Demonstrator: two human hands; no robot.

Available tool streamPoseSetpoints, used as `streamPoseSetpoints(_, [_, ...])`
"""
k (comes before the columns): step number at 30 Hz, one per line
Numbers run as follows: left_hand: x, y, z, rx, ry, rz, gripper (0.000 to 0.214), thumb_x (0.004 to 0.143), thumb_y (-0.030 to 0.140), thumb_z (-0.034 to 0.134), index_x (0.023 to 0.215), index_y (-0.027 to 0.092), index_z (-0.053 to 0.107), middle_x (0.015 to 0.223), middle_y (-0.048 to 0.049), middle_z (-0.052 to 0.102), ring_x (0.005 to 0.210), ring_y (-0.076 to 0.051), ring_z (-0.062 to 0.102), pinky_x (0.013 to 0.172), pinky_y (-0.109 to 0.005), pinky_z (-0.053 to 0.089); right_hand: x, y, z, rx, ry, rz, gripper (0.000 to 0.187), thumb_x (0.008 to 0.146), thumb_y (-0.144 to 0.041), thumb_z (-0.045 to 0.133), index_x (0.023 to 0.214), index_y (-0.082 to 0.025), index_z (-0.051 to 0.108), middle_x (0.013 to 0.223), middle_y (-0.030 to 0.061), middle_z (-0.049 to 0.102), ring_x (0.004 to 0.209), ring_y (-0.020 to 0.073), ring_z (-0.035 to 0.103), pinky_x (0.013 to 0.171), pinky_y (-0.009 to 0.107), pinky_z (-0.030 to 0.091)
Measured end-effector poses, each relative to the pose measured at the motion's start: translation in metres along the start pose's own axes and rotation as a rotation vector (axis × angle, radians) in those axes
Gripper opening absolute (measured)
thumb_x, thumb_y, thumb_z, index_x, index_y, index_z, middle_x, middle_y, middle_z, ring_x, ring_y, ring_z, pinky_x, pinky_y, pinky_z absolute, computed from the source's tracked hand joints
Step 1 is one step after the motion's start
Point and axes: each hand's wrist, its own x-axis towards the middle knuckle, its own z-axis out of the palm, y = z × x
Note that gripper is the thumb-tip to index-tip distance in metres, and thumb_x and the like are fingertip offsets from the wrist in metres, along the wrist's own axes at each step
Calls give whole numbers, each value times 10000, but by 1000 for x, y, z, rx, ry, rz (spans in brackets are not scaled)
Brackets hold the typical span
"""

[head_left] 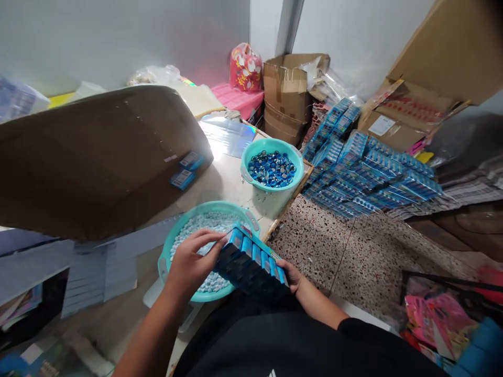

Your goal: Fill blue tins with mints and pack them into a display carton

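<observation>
My left hand [190, 264] hovers over a teal basin [170, 246] filled with small pale blue-white caps, its fingertips pinched against the top edge of a blue tray of little boxes [251, 264]. My right hand [293, 277] grips that tray from below on its right side, holding it tilted over my lap. A second teal bucket [271, 196] with dark blue caps stands just beyond on the low table.
A large brown cardboard box [94, 157] lies at the left. Stacks of blue packets [365, 173] cover the speckled floor at the right, with open cartons [288, 94] behind. Pink packets [436, 314] lie at the lower right.
</observation>
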Motion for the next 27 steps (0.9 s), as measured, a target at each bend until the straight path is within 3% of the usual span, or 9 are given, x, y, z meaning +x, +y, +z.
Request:
streamPoseSetpoints(4, [-12,4,4,140,180,310,159,882,181,650,989,231,757,943,-25,745,867,-163,701,874,-308,568,-7,2,9,-8,-3,-21,627,648,-456,812,1129,-92,637,902,105,764,856,199,750,836,273,585])
streamPoseSetpoints(6, [-17,3,9,183,259,397,231,870,116,656,1046,240,740,994,-24,744,898,-161,706,988,-378,550,-12,2,16,-17,-9,-26,630,649,-481,809,1121,-96,646,912,118,764,847,212,749,811,283,595])
streamPoseSetpoints(9, [-19,3,14,210,332,482,363,832,54,690,1139,247,709,1043,-35,735,920,-166,711,1036,-443,538,-14,5,30,-34,-23,-35,651,643,-517,799,1137,-120,649,993,148,758,883,260,746,813,353,605])
streamPoseSetpoints(13, [-17,4,13,339,453,505,442,772,27,751,1142,265,716,1127,-77,706,1176,-273,633,1111,-588,428,-6,15,54,-60,-60,-62,764,554,-567,822,1174,-158,644,1148,181,722,1047,354,700,944,497,544])
streamPoseSetpoints(15, [-16,4,9,334,482,496,474,754,28,767,1145,291,719,1206,-95,661,1258,-306,571,1063,-571,473,0,20,66,-70,-85,-74,806,516,-593,827,1176,-165,647,1178,188,711,1102,384,671,993,541,502])
streamPoseSetpoints(18, [-16,5,3,265,503,493,519,774,-5,725,1187,309,701,1155,-85,648,1152,-254,626,942,-456,567,6,26,80,-82,-118,-93,786,523,-611,811,1154,-170,656,1177,184,712,1145,395,646,1024,565,468])
streamPoseSetpoints(22, [-16,12,-6,318,664,490,454,754,-22,713,1114,254,734,1012,-60,696,939,-185,683,868,-356,575,7,30,92,-102,-154,-106,705,544,-599,797,1083,-163,666,1142,184,721,1161,387,637,1026,552,474])
streamPoseSetpoints(27, [-6,26,-25,353,756,438,278,775,-11,668,929,202,760,1017,-73,708,963,-204,682,893,-391,567,8,31,108,-120,-180,-143,656,562,-558,773,1068,-163,637,1127,192,715,1154,379,640,981,539,515])
